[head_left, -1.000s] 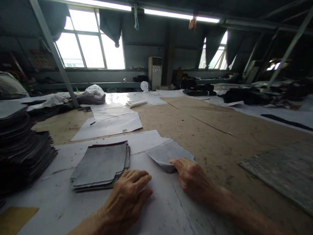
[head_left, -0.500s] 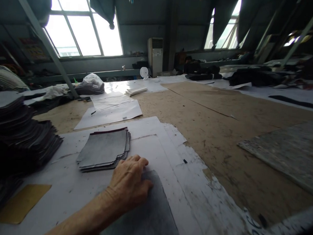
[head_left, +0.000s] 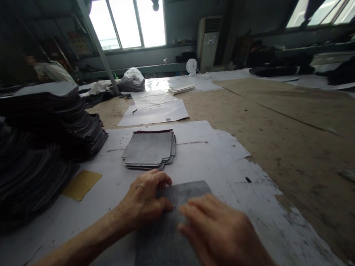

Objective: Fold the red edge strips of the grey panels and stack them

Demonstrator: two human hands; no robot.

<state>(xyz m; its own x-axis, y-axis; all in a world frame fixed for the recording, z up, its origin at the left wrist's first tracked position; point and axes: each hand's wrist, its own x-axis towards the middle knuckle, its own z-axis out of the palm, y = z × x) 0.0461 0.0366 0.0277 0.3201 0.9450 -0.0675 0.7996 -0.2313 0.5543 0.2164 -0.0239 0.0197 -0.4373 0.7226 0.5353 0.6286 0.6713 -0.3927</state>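
Observation:
A grey fabric piece point(head_left: 168, 241) lies on the white paper right in front of me. My left hand point(head_left: 147, 196) rests on its left edge, thumb and fingers apart and curved. Over its right side is my right hand point(head_left: 217, 227), blurred, with its fingers close together and pointing left; whether they pinch anything is hidden. Just beyond my left hand sits a small stack of grey cut pieces point(head_left: 149, 147) with a dark red back edge.
Tall stacks of dark cut pieces point(head_left: 87, 133) stand at the left, near a yellow card point(head_left: 82, 184). White sheets point(head_left: 155, 111), a small white fan point(head_left: 191, 66) and a plastic bag point(head_left: 134, 79) lie farther back. A person point(head_left: 56, 71) is at the far left.
My right hand has come into view over the grey piece. The view has turned left, so the stacks and the yellow card show farther right. My left hand is still at the grey piece.

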